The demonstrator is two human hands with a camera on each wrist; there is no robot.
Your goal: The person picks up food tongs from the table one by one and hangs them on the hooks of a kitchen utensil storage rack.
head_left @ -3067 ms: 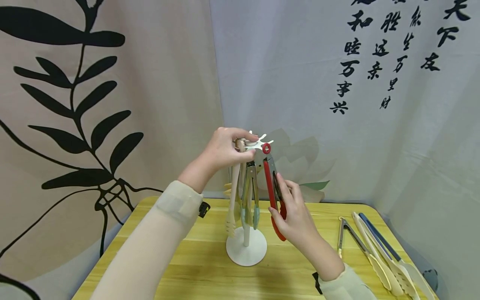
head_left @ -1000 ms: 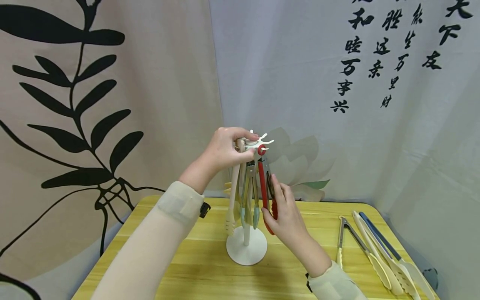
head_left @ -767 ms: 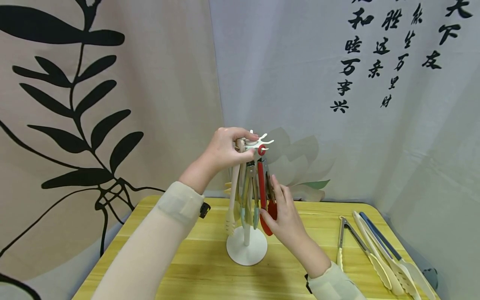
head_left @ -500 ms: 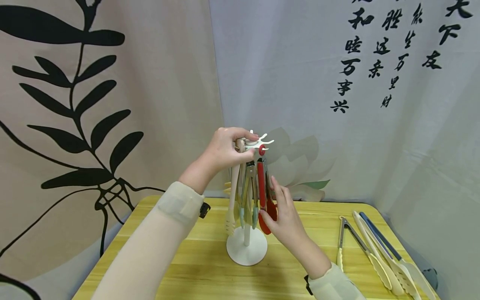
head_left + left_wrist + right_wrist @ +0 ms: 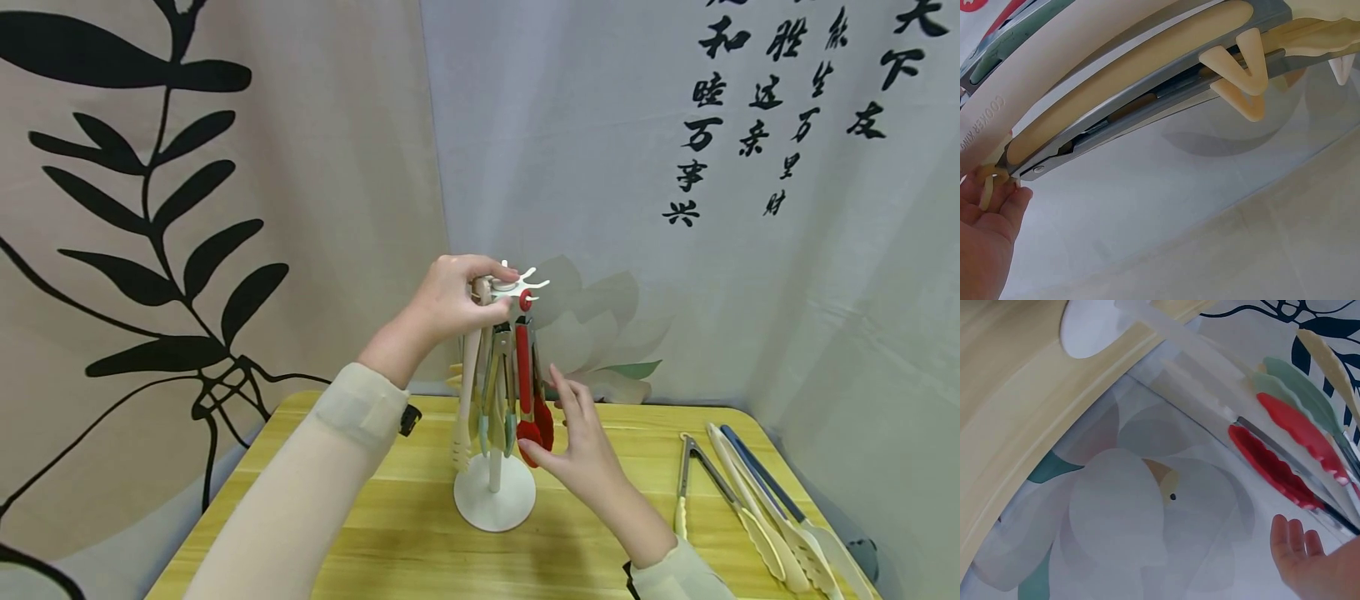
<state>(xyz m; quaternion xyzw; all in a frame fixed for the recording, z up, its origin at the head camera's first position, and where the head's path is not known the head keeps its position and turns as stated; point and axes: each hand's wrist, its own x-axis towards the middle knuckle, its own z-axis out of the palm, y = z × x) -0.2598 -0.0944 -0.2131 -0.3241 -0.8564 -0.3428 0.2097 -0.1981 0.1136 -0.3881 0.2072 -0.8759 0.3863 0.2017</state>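
A white utensil stand (image 5: 517,288) with hooked arms stands on the table. My left hand (image 5: 448,293) pinches the top of it between thumb and fingers. Red tongs (image 5: 523,358) hang by their red ring on a front right hook. Beside their tips is my right hand (image 5: 588,454), fingers spread; the right wrist view shows those fingers apart from the tongs. Green-tipped tongs (image 5: 511,427) and cream tongs (image 5: 468,367) hang on other hooks. Yellow-handled tongs (image 5: 1135,78) fill much of the left wrist view, near the left hand, partly hiding the hook.
At the table's right lie yellow-tipped tongs (image 5: 705,467) spread apart, pale tongs (image 5: 750,492) and blue-handled tongs (image 5: 765,475). The stand's round white base (image 5: 480,510) rests on the wooden table (image 5: 390,533). A printed curtain (image 5: 337,167) hangs behind.
The red tongs moved left onto the hook and now hang freely. My right hand has let go of them and drawn slightly away. My left hand stays on the stand.
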